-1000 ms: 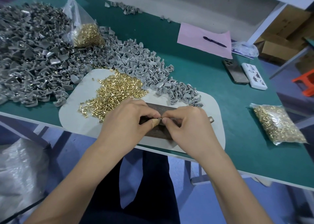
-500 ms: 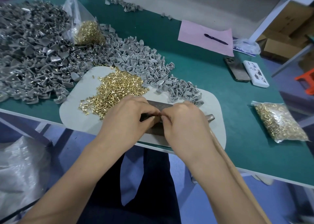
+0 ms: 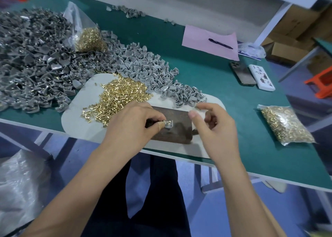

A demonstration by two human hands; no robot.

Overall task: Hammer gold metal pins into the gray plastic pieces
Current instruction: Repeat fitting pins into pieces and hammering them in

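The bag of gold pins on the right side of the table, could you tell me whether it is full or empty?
Mostly full: the clear bag lies flat on the green table, bulging with gold pins nearly end to end.

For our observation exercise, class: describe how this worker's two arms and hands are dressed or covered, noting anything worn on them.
Both forearms are bare to the bottom edge of the view: no sleeves, gloves, watch or bracelets show. The left hand has a tan strip, like tape or a plaster, wrapped round its thumb tip. The right hand wears nothing that can be seen; its fingers are slightly blurred.
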